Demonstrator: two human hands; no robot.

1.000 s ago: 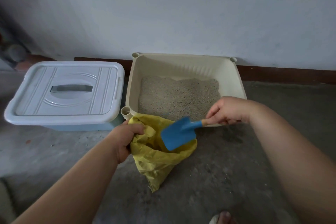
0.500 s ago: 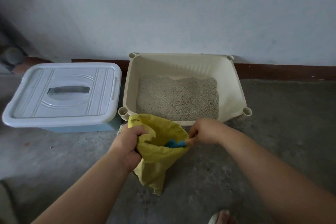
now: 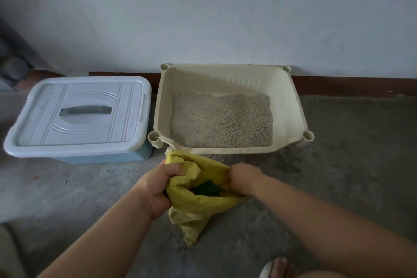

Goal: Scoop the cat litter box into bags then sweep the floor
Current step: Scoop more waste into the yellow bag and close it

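Bare concrete floor [image 3: 343,165] under a pale wall [image 3: 203,18]; the left hand [image 3: 158,187] grips the yellow bag [image 3: 194,210], the right hand [image 3: 243,177] reaches into its mouth, grip unclear.

A blue box [image 3: 101,157] with a pale shut lid [image 3: 79,115] is seen at the left of the frame. A pale wall [image 3: 203,18] with a brown strip [image 3: 349,87] along its bottom is seen across the top. A foot [image 3: 278,266] in a sandal is seen at the bottom right.
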